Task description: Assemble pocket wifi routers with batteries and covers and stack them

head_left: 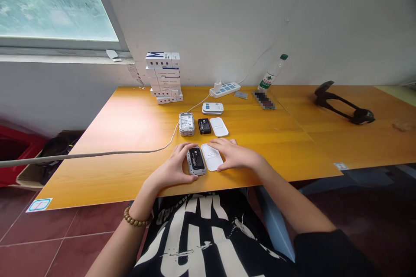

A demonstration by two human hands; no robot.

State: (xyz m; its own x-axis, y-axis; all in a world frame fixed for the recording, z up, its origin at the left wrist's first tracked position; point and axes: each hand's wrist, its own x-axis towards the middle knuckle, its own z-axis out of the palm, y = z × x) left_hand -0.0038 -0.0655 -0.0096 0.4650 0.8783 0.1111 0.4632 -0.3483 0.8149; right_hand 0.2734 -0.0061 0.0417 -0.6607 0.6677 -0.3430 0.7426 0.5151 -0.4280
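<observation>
My left hand (175,168) curls around a small white handheld device (203,172), thumb at its near end and fingers at its far end. In the device's open back lies a black battery (196,158) printed 3000mAh. Just right of it, a white back cover (212,158) rests on the table, gripped by its edges between the thumb and fingers of my right hand (238,156). Beyond my hands are a stack of similar devices (186,124), black batteries (204,126) and another white cover (219,127).
White boxes (164,78) are stacked at the back left. A power strip (225,89), a white device (212,108) and a tilted bottle (272,73) stand farther back. A pale cable (130,152) crosses the table's left side; a black headband-like item (344,104) lies right.
</observation>
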